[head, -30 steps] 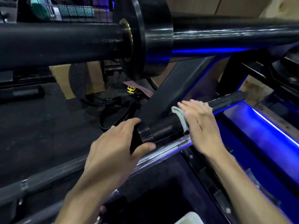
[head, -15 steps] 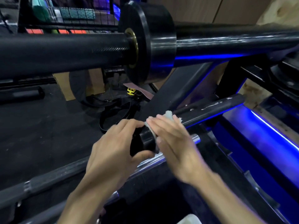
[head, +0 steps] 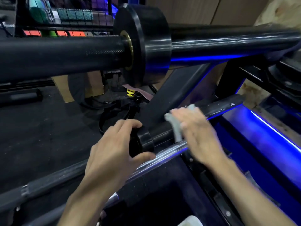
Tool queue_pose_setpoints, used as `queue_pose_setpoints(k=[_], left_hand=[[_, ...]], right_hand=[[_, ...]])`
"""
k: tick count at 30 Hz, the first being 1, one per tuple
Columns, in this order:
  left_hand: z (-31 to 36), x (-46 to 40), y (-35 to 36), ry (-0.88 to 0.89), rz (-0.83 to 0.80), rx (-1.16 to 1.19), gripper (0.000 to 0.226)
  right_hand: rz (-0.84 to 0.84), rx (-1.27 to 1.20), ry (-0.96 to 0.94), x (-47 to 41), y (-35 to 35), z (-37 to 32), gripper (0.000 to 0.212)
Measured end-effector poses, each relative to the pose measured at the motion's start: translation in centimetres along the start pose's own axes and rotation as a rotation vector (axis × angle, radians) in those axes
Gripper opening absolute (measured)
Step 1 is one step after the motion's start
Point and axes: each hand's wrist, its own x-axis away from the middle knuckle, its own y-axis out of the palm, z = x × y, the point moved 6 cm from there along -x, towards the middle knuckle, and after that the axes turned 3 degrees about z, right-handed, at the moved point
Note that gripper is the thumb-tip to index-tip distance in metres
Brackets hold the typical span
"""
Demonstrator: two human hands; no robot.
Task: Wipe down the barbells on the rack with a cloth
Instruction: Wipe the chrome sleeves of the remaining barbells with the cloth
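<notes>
Your left hand (head: 114, 149) keeps its grip clamped on the collar (head: 144, 141) of the lower barbell (head: 218, 106). Your right hand (head: 197, 134) presses the cloth (head: 176, 128) around its sleeve. You're mid-wipe; at least 2 other bars look untouched.

The single head-worn camera looks forward and down, close over the rack (head: 182, 88).
</notes>
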Motion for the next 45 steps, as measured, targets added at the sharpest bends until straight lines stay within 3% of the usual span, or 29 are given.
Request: queue_pose_setpoints(k=[2,3,5,7,9,11,12,13,14,16,19,20,24,28,30,32,35,37,39,42,45], left_hand=[[0.2,0.1,0.1,0.017,-0.014,-0.039,0.082],[0.2,0.1,0.1,0.013,-0.018,-0.048,0.082],[0.2,-0.1,0.0,-0.003,-0.021,-0.051,0.074],[0.3,-0.2,-0.2,0.003,0.000,-0.050,0.066],[0.4,-0.2,-0.3,-0.005,0.010,-0.023,0.064],[0.4,-0.1,-0.4,-0.011,0.008,0.009,0.067],[0.3,0.0,-0.4,-0.003,0.008,0.021,0.068],[0.3,0.0,-0.3,0.013,0.010,0.024,0.069],[0.4,0.0,-0.2,0.023,0.005,0.016,0.071],[0.5,-0.1,0.0,0.033,-0.001,-0.020,0.082],[0.5,-0.1,0.0,0.044,0.012,-0.099,0.104],[0.5,-0.2,0.1,0.035,0.002,-0.121,0.106],[0.1,-0.3,0.0,-0.013,-0.030,-0.115,0.103],[0.3,-0.5,0.0,-0.001,-0.020,-0.150,0.103],[0.4,-0.5,0.0,-0.003,-0.015,-0.162,0.102],[0.2,-0.5,0.1,-0.009,-0.007,-0.163,0.101],[0.3,-0.3,0.1,-0.008,-0.006,-0.111,0.099],[0.5,-0.2,0.2,0.017,0.009,-0.103,0.097],[0.6,-0.3,0.4,0.046,0.014,-0.127,0.094],[0.4,-0.2,0.3,0.091,0.039,-0.103,0.081],[0.5,0.1,-0.4,0.094,0.073,0.029,0.056]], right_hand=[[0.073,-0.043,0.287,-1.1,-0.7,2.9,0.053],[0.105,0.001,0.329,-1.1,-0.6,2.3,0.048],[0.080,0.055,0.189,-0.3,1.6,-1.4,0.043],[0.033,-0.150,0.020,0.9,2.6,-4.6,0.044],[0.020,-0.102,-0.101,0.8,1.3,-3.5,0.043],[0.019,0.038,0.004,-0.3,0.1,0.9,0.038],[0.047,0.077,0.168,-0.8,-0.7,3.2,0.040],[0.092,0.058,0.308,-1.3,-1.2,4.0,0.043],[0.105,0.102,0.330,-1.6,-1.0,2.9,0.040],[0.031,0.235,0.125,-1.2,1.5,-1.9,0.026],[-0.081,0.014,-0.098,0.0,2.3,-4.8,0.041],[-0.066,0.026,-0.080,-0.3,1.6,-3.3,0.045],[-0.002,0.034,0.304,-1.6,0.6,2.4,0.061],[-0.014,-0.149,0.100,0.7,2.7,-5.3,0.054],[-0.023,-0.211,0.030,0.9,2.3,-6.1,0.053],[-0.094,-0.074,-0.007,0.7,2.4,-4.2,0.058],[-0.070,0.002,0.212,-0.6,1.9,1.3,0.064],[-0.031,0.032,0.309,-1.1,1.4,1.0,0.058],[-0.124,0.145,0.136,-0.7,2.3,-3.4,0.055],[-0.085,-0.042,-0.066,0.9,2.3,-6.4,0.050],[-0.036,0.037,0.056,0.0,0.9,-0.5,0.041]])
